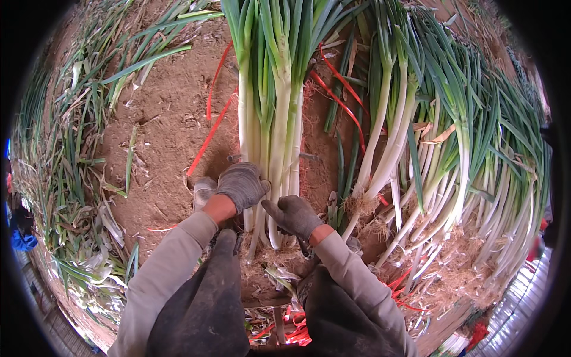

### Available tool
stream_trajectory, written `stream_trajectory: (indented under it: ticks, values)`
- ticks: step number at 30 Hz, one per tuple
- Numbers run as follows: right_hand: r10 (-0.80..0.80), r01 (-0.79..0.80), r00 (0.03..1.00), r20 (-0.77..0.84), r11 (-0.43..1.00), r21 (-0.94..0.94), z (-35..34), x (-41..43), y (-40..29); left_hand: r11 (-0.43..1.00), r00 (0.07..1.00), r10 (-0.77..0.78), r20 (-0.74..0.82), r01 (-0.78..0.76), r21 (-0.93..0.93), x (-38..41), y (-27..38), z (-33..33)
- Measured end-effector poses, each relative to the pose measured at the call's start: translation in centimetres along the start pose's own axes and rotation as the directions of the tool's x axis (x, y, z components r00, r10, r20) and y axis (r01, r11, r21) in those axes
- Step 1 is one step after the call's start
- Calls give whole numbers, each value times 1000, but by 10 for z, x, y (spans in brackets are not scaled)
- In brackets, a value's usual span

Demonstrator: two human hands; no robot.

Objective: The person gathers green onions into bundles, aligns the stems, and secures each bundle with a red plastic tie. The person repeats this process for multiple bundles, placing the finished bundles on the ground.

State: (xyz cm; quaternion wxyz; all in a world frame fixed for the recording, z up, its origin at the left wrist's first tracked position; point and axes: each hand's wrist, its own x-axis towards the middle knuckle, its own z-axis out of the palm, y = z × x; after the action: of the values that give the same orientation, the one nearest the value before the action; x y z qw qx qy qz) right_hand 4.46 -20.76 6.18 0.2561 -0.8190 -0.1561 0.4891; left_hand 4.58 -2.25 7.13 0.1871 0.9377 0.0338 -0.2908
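A bunch of Welsh onions (279, 147) stands in front of me, green leaves at the far end and roots towards my feet. My left hand (243, 185), in a grey knit glove, curls around the left side of the lower white stalks. Lower down, my right hand (296, 216), also gloved, grips the bunch from the right. Its thumb lies over the pale stalk bases, while its other fingers are partly hidden. Short metal rod ends (310, 156) stick out on both sides behind the bunch. Red plastic strapping (209, 140) extends from behind it over the soil.
More Welsh onions (441, 165) lie piled at the right, roots towards me. Cut leaves and trimmings (78, 156) cover the left side. Bare soil (156, 116) shows between. Between my legs lies a tangle of red strapping (299, 332). My shoe (205, 189) is beside my left hand.
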Motion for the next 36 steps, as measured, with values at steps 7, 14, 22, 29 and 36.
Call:
stream_trajectory:
  ticks: [7,14,22,29,36]
  values:
    - [40,-7,994,-99,950,311,13,-7,21,773,980,-199,-19,145,-618,20,16,11]
    - [18,4,998,-66,947,322,9,-11,15,619,933,-336,-128,116,-777,44,19,20]
    - [11,0,993,-120,996,90,-2,-23,2,762,905,-314,-288,59,-645,32,25,26]
    - [-155,191,976,-156,948,255,0,-38,-28,682,883,-239,-404,-143,-717,21,3,31]
    - [76,-49,995,-59,925,377,9,-7,-2,333,907,-329,-263,-149,-931,-50,4,-24]
